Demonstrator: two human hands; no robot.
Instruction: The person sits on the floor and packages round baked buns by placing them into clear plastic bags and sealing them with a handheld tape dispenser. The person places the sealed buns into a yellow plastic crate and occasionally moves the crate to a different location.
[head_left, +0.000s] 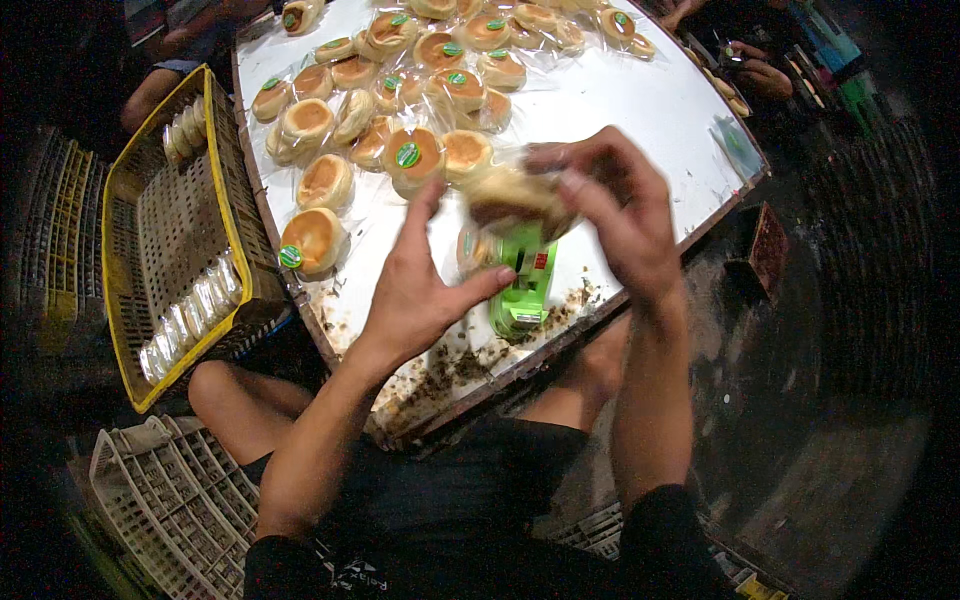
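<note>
My right hand (626, 202) grips a bagged round bun (514, 196), blurred by motion, above the green tape dispenser (523, 289). Beside the dispenser, my left hand (416, 292) is spread with thumb and fingers apart and holds nothing. Partly hidden between the hands, another wrapped bun (474, 247) rests near the dispenser. Many round browned buns in clear bags lie over the white tabletop (600, 90), several with green stickers, such as the bun (412, 155) just beyond my left fingers and the bun (313, 241) near the left edge.
A yellow-rimmed plastic crate (238, 225) left of the table holds rows of wrapped buns (191, 307). A pale slatted crate (172, 495) stands at lower left. Another person's hand (757, 71) shows at upper right, an arm (150, 94) at upper left. Dark crumbs lie along the near edge.
</note>
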